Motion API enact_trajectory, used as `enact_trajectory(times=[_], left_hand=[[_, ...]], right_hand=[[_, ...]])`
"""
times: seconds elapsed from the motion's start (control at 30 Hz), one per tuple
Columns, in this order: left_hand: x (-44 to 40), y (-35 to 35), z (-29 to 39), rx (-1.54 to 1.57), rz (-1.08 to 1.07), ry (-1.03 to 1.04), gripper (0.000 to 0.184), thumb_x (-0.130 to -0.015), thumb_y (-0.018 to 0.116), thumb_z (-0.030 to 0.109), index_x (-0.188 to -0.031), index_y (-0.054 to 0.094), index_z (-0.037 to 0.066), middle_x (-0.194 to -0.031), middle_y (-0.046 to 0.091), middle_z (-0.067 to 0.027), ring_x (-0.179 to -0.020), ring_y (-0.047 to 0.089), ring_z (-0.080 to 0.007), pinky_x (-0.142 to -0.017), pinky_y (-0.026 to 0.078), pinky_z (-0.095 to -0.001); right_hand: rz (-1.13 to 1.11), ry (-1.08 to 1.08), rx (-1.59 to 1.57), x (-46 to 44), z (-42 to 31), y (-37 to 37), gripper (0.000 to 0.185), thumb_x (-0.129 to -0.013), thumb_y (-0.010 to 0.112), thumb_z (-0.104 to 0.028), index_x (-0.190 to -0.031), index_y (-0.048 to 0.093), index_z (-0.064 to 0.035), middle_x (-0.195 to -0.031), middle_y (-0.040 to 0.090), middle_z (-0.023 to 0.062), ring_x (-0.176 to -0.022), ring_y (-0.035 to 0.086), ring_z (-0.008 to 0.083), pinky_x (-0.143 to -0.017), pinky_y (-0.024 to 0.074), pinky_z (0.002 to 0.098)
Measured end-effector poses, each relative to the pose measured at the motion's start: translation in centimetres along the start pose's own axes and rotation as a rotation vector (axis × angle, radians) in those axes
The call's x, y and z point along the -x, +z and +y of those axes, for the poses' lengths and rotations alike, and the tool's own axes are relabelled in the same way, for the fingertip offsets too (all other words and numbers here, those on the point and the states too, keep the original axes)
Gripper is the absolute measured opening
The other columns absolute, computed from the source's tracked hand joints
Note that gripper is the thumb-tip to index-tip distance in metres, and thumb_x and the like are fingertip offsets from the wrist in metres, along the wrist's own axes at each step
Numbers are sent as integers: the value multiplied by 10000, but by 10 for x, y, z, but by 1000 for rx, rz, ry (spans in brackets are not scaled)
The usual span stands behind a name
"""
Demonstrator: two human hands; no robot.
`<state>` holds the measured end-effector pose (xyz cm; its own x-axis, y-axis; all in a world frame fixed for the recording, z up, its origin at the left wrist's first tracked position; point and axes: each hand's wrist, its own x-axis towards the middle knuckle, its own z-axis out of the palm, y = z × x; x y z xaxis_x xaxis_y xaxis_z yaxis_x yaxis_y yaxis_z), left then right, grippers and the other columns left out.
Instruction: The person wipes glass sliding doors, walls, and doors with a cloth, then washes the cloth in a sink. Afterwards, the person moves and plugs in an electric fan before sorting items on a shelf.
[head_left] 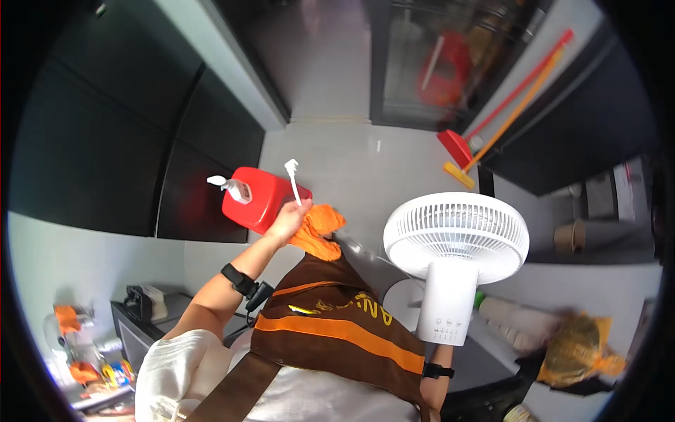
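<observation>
My left hand [287,219] is closed around a white power cord with a plug [292,169] sticking up past my fingers. A bunched orange cloth [320,228] hangs from the same hand. Just beyond it stands a red bin or box [273,193] with a white pump bottle [239,190] on it. To the right, my right hand [441,352] supports a white electric fan [452,302] by its column, below the round grille. The fan body hides most of that hand's fingers. The fan is upright, with several button marks low on the column.
A red dustpan [455,148] and a yellow-ended broom [460,174] lean by a dark cabinet [569,119]. Dark cupboards [119,126] line the left. A glass door [422,70] stands ahead. A yellowish bag [580,352] lies at lower right; a cluttered shelf [98,401] is at lower left.
</observation>
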<state>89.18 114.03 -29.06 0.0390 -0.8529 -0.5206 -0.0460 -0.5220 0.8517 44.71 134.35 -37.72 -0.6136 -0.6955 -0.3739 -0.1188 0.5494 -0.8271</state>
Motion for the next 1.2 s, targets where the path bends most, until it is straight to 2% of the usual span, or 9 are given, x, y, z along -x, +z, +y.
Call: enact_trajectory(times=[0.1, 0.13, 0.2, 0.23, 0.33, 0.6, 0.77, 0.97, 1.2], left_hand=[[-8, -11, -8, -225, 46, 67, 330, -967, 493, 324, -944, 623, 22, -793, 583, 30, -718, 503, -54, -637, 431, -241], [-14, -14, -12, -191, 88, 180, 364, -964, 494, 312, -772, 562, 11, -631, 448, 34, -635, 394, -69, -562, 390, -283], [-29, -31, -20, -268, 114, 256, 365, -962, 491, 314, -828, 593, -9, -616, 477, -52, -648, 442, -95, -602, 438, -309], [-32, -38, -16, -259, 106, 240, 325, -975, 489, 289, -809, 597, 31, -692, 464, 62, -683, 418, -49, -604, 413, -244], [-76, -71, -51, -239, 152, 207, 315, -980, 477, 290, -848, 600, 32, -734, 507, 47, -719, 452, -58, -643, 420, -254], [-107, -110, 41, -61, 246, 102, 350, -963, 500, 315, -834, 613, 10, -626, 513, 11, -609, 459, -67, -542, 394, -261], [-146, -132, 43, -167, 339, 229, 377, -952, 505, 331, -832, 607, -12, -588, 536, -48, -570, 499, -115, -534, 424, -306], [-203, -142, 101, -347, 361, 193, 358, -935, 511, 320, -815, 613, -1, -612, 583, -179, -596, 622, -304, -565, 470, -395], [-261, -150, 163, -398, 432, 324, 294, -939, 510, 278, -835, 609, 21, -647, 593, -172, -596, 609, -316, -567, 471, -398]], right_hand=[[-125, -58, 49, -41, -39, 41, 160, -848, 569, -119, -952, 586, 2, -908, 616, 118, -806, 599, 207, -715, 489, 324], [-149, -68, 68, -50, -51, 53, 163, -849, 568, -120, -955, 585, 2, -911, 615, 119, -808, 599, 208, -717, 489, 325], [-174, -82, 101, -71, -76, 76, 167, -850, 568, -123, -960, 582, 2, -917, 614, 121, -813, 599, 211, -720, 489, 326], [-175, -87, 117, -78, -89, 90, 169, -851, 567, -124, -963, 581, 2, -920, 613, 123, -815, 599, 212, -721, 489, 326], [-166, -92, 154, -100, -127, 129, 176, -852, 566, -129, -971, 578, 1, -929, 610, 126, -822, 598, 216, -726, 489, 328], [-240, -161, 196, -163, -254, 236, 195, -857, 564, -141, -992, 569, 0, -953, 603, 136, -841, 597, 227, -738, 489, 332], [-367, -272, 190, -206, -331, 337, 208, -859, 562, -148, -1005, 564, -1, -968, 598, 142, -853, 597, 233, -746, 488, 335], [-527, -424, 201, -279, -420, 489, 222, -863, 560, -157, -1021, 557, -1, -986, 593, 149, -868, 596, 241, -755, 488, 338], [-596, -528, 210, -342, -529, 644, 239, -867, 557, -168, -1040, 549, -3, -1007, 586, 157, -885, 595, 250, -765, 488, 342]])
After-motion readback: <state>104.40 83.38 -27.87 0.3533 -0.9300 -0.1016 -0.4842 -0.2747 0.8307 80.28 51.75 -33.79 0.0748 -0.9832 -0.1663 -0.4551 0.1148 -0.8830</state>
